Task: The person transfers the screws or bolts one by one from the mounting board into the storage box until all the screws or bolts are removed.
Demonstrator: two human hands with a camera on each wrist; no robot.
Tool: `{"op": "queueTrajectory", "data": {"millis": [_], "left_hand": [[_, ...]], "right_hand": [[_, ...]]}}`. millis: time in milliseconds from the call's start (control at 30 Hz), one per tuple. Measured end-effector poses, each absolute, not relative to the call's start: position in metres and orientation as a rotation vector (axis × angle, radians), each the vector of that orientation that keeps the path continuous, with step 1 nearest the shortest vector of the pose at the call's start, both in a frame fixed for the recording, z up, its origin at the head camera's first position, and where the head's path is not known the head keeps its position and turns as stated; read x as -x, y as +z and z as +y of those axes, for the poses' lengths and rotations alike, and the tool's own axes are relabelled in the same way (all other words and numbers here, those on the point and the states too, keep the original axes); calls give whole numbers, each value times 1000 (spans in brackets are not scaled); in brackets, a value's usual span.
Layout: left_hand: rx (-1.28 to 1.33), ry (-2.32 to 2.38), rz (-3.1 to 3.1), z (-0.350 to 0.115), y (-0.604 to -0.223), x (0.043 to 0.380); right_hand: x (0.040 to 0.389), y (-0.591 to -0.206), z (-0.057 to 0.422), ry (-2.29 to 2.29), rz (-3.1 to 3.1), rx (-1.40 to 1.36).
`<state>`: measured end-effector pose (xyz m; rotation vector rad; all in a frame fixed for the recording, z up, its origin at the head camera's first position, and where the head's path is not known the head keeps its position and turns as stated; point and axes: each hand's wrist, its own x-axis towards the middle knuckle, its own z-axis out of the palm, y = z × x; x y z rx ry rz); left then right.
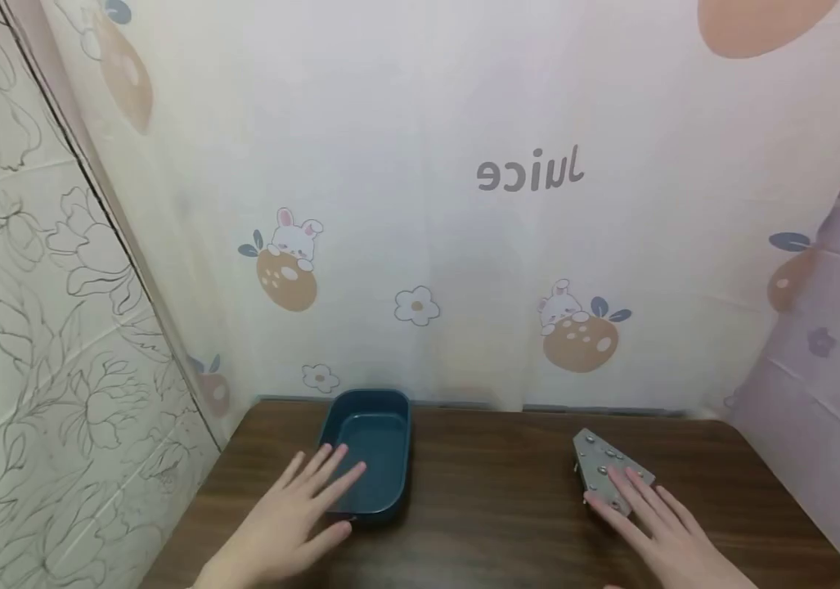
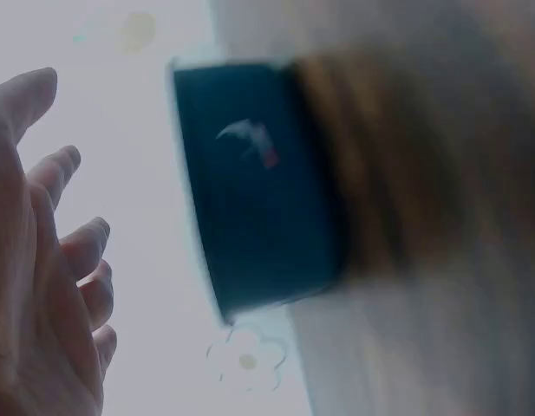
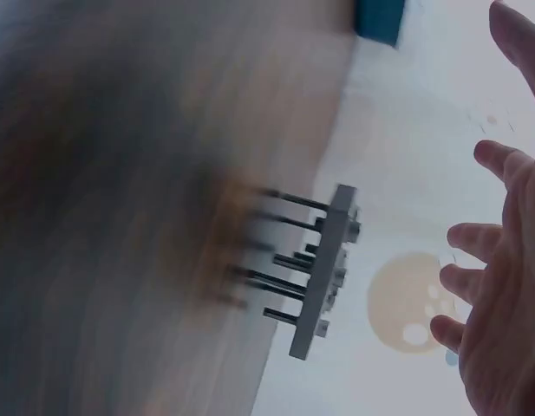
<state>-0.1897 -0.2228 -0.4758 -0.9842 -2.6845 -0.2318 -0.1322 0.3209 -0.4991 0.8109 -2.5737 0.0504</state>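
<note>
My left hand (image 1: 290,511) hovers over the near left part of a dark teal rectangular dish (image 1: 390,458) with rounded corners, fingers spread. In the left wrist view the fingers are apart from the dish (image 2: 258,217), whose outer wall carries a small white and red mark. At the right, my right hand (image 1: 658,528) reaches above a grey metal plate (image 1: 596,458) with straight, parted fingers. Several bolts pass through this plate and hold it up off the table like legs, as the right wrist view shows on the plate's edge (image 3: 323,273). Neither hand holds anything.
Dish and plate stand on a dark wood-grain table (image 1: 493,491), with bare wood between them. A pale printed curtain (image 1: 420,204) hangs along the table's back edge. Flower-patterned cloth (image 1: 59,327) closes off the left side, and a lilac cloth (image 1: 824,393) the right.
</note>
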Motion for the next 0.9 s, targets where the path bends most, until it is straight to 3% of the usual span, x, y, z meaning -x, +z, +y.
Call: {"op": "queueTrajectory", "data": {"millis": [333,900], "left_hand": [[737,-550,-2714,-237,-467,216],[444,-1126,-2789,-238,-518,252]], "right_hand": [[150,-488,312,511,-2697,-569],[204,-499,321,674,-2599,-420]]}}
